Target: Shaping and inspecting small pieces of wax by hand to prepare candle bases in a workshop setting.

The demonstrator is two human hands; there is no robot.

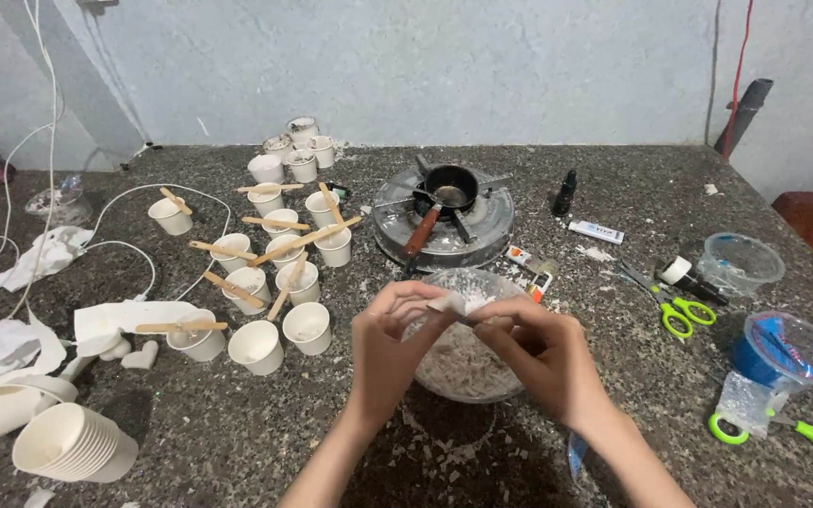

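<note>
Both hands are raised together above the clear bowl (468,282) in the middle of the dark speckled surface (237,442). The left hand (390,329) and the right hand (543,346) pinch the same small white chunk (452,303) from its 2 ends, with the fingertips closed on it.

I think the main risk is that the chunk snaps suddenly and 1 part jumps over the rim of the bowl, because it is held near the far edge and not over the center. White crumbs (444,452) already lie on the surface around the bowl. A slip of the fingers could also drop the whole chunk.

The chunk is pale, matte and irregular, like wax. The bowl under it is partly filled with similar white broken pieces. To the left stand many small paper cups (256,346), some with wooden sticks (305,238) across them. A small black pan (451,186) sits on a round burner (486,230) behind the bowl.
</note>
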